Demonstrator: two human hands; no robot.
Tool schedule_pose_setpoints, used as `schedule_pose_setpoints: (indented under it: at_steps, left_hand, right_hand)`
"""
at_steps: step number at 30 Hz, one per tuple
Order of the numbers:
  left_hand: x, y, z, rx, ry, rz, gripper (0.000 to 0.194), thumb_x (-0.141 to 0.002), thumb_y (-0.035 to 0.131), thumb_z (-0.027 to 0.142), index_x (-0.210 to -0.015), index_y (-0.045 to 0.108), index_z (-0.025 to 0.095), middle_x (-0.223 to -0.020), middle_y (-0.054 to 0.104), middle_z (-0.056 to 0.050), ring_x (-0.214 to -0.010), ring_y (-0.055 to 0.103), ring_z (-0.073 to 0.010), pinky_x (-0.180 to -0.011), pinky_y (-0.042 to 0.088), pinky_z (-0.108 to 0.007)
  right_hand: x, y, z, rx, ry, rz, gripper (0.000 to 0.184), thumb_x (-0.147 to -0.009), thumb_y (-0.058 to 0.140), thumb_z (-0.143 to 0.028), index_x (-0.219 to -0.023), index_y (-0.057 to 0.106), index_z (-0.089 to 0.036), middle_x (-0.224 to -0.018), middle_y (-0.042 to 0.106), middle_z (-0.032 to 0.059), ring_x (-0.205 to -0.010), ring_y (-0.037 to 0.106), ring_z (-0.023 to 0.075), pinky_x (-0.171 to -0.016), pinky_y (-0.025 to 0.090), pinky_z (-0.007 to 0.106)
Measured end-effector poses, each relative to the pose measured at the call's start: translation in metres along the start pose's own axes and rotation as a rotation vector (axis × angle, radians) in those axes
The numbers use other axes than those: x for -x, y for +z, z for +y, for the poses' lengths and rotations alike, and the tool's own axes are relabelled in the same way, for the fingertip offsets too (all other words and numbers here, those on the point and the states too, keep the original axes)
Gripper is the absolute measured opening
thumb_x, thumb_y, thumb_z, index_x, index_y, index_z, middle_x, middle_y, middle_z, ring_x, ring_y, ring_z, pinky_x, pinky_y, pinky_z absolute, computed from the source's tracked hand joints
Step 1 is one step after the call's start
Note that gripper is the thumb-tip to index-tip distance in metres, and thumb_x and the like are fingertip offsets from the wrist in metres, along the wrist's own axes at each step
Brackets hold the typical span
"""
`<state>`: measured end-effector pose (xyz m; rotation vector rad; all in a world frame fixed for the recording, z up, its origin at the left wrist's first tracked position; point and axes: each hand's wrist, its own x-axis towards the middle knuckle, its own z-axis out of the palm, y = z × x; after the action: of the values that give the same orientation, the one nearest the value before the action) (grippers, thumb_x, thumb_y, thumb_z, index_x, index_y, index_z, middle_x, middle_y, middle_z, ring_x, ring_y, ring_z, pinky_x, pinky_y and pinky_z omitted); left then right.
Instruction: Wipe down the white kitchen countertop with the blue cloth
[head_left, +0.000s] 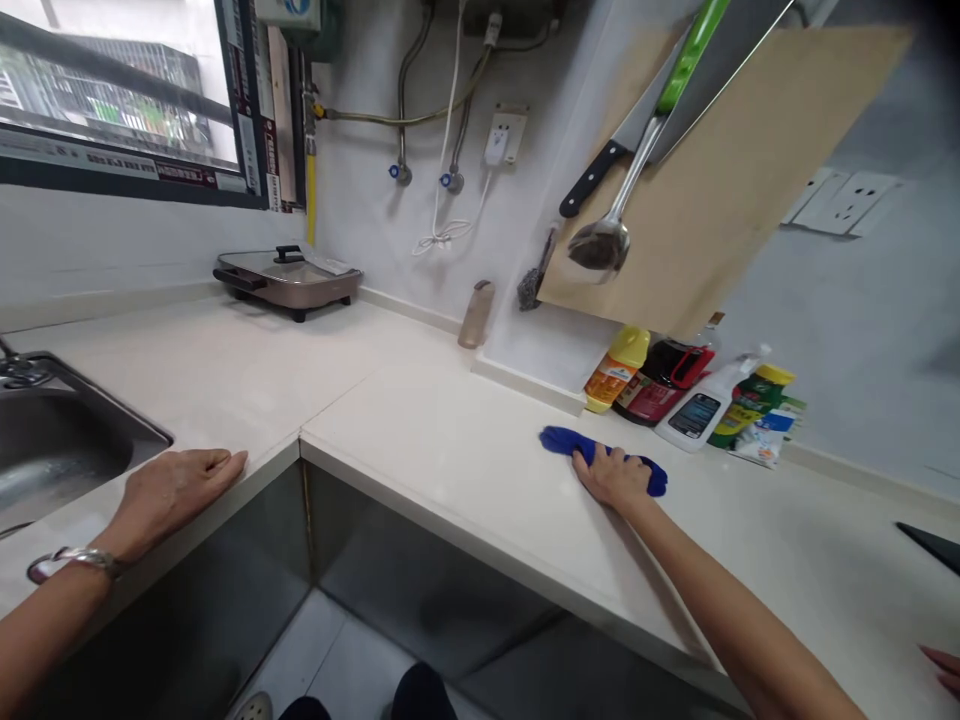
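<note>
You are facing a kitchen corner, where a window (112, 85) is letting daylight in at your upper left, with a neighbouring building showing through its glass. Beyond it, a white wall (360, 200) is carrying braided hoses (403, 90) that are ending in blue-handled valves, and a yellow pipe (310, 200) is running down beside the dark window frame. A wall socket (846, 203) is sitting off to your right. Below you, a pale stone surface (225, 370) is turning the corner, stainless-steel cabinet fronts (420, 590) are standing under it, and pale floor tiles (330, 650) are showing beneath them.
</note>
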<state>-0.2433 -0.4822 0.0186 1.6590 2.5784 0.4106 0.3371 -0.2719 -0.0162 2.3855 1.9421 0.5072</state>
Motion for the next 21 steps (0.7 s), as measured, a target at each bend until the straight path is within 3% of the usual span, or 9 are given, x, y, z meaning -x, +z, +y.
schedule_pose_setpoints:
  at_steps: [5,11,14,17,21]
  left_hand:
    - [0.003,-0.004,0.008,-0.096,-0.043,-0.094,0.056,-0.090,0.026,0.060,-0.070,0.063,0.023,-0.084,0.071,-0.009,-0.086,0.064,-0.0268,-0.067,0.034,-0.030]
    - [0.005,0.001,0.006,-0.113,-0.028,-0.048,0.056,-0.091,0.027,0.060,-0.065,0.060,0.022,-0.075,0.070,-0.007,-0.077,0.062,-0.0242,-0.064,0.033,-0.030]
    - [0.007,0.002,0.005,-0.114,-0.013,-0.032,0.056,-0.092,0.027,0.059,-0.063,0.057,0.021,-0.072,0.069,-0.007,-0.075,0.062,-0.0231,-0.064,0.032,-0.029]
    - [0.006,0.001,0.005,-0.109,-0.010,-0.029,0.057,-0.093,0.026,0.059,-0.064,0.059,0.022,-0.073,0.069,-0.007,-0.075,0.062,-0.0230,-0.064,0.033,-0.029]
    - [0.004,0.003,0.007,-0.139,-0.010,-0.011,0.057,-0.093,0.026,0.058,-0.071,0.066,0.023,-0.081,0.072,-0.009,-0.083,0.066,-0.0261,-0.065,0.036,-0.030]
  right_hand:
    - [-0.054,-0.015,-0.059,-0.130,0.067,-0.074,0.066,-0.100,0.036,-0.055,-0.134,0.056,-0.003,-0.133,0.056,0.0295,-0.127,0.054,0.0432,-0.098,0.042,0.052]
    - [-0.086,-0.028,-0.141,-0.180,-0.098,-0.074,0.076,-0.099,0.031,-0.062,-0.135,0.053,0.000,-0.134,0.055,0.0285,-0.123,0.056,0.0418,-0.099,0.043,0.049]
    - [-0.071,-0.045,-0.182,-0.207,-0.276,-0.036,0.074,-0.099,0.029,-0.064,-0.135,0.054,-0.005,-0.133,0.056,0.0250,-0.121,0.056,0.0408,-0.098,0.045,0.050]
    - [-0.033,-0.067,-0.213,-0.234,-0.491,0.015,0.069,-0.100,0.025,-0.064,-0.135,0.054,-0.013,-0.132,0.057,0.0206,-0.117,0.056,0.0379,-0.094,0.047,0.048]
    - [0.033,-0.087,-0.228,-0.265,-0.661,0.093,0.063,-0.101,0.026,-0.063,-0.139,0.051,-0.018,-0.130,0.058,0.0168,-0.113,0.057,0.0338,-0.091,0.048,0.043]
